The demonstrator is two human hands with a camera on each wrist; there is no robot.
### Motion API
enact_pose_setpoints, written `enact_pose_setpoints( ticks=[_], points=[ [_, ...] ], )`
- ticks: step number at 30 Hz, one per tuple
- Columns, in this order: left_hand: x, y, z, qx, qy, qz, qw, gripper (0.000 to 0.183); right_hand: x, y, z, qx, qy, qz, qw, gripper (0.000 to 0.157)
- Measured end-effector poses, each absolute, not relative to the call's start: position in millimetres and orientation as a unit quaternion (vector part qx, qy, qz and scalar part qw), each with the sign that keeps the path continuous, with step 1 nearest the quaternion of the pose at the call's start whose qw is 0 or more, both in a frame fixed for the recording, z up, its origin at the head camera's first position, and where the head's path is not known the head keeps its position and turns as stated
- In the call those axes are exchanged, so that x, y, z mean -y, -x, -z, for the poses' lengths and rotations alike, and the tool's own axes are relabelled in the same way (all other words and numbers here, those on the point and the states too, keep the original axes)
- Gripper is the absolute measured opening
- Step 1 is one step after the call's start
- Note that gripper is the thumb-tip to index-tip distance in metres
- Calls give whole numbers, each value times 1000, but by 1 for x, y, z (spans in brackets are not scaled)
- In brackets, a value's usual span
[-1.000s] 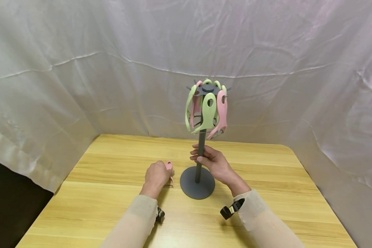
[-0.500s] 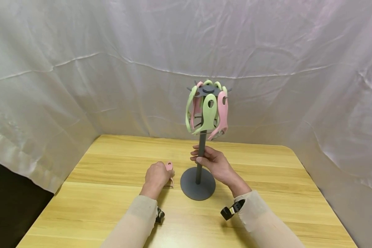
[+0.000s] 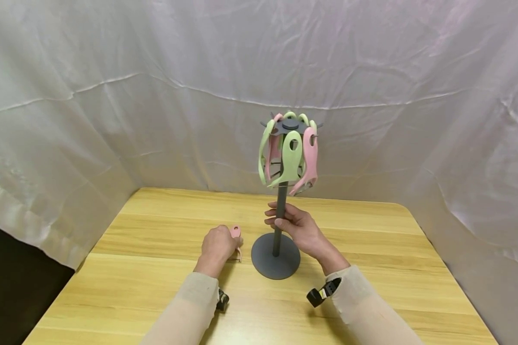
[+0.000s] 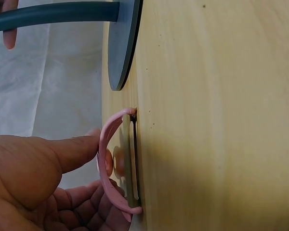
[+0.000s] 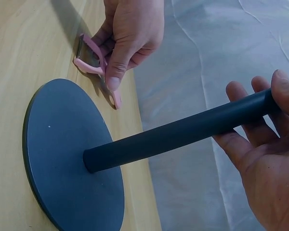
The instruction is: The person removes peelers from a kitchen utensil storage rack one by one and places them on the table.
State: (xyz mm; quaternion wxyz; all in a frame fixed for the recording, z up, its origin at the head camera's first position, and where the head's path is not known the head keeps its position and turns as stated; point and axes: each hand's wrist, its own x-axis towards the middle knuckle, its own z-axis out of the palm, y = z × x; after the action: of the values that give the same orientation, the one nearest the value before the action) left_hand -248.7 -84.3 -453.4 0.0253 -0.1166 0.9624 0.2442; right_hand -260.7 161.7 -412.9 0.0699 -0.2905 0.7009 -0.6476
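My left hand (image 3: 217,247) pinches a pink peeler (image 4: 105,159) between thumb and fingers, low at the wooden table. The peeler's blade end touches the tabletop in the left wrist view, and its holed handle end (image 3: 235,231) points away from me. With my right hand (image 3: 304,230) I hold the dark grey pole (image 5: 183,137) of an upright rack, thumb on the near side and fingers behind. The rack's round base (image 3: 275,266) stands on the table, right of the peeler. From its top hooks hang several peelers, among them a light green one (image 3: 291,155) and a pink one (image 3: 310,155) at the front.
The wooden table (image 3: 155,287) ends at a pale cloth curtain (image 3: 198,143) behind and on both sides. Bare hook tips (image 3: 263,123) jut out from the rack's top. A small black camera (image 3: 315,297) sits on my right wrist.
Almost nothing differs: the view has shifted very slightly. Both hands stay where they were, the left on the pink peeler, the right on the pole.
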Motion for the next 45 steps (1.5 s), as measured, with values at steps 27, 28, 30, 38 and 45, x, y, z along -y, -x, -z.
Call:
enact_pose_setpoints(
  ticks=[27, 28, 30, 38, 45],
  points=[
    [83, 250, 454, -959, 121, -255, 26, 35, -166, 270, 414, -676, 320, 657, 88, 43],
    [83, 250, 454, -959, 120, -256, 26, 35, -167, 270, 414, -676, 319, 658, 91, 43],
    [83, 250, 454, -958, 120, -259, 26, 35, -168, 270, 414, -677, 315, 658, 96, 43],
    [82, 250, 453, -958, 117, -261, 30, 34, -169, 270, 414, -683, 299, 660, 91, 43],
    [81, 251, 453, -958, 119, -259, 29, 34, -167, 269, 413, -694, 291, 653, 80, 42]
  ],
)
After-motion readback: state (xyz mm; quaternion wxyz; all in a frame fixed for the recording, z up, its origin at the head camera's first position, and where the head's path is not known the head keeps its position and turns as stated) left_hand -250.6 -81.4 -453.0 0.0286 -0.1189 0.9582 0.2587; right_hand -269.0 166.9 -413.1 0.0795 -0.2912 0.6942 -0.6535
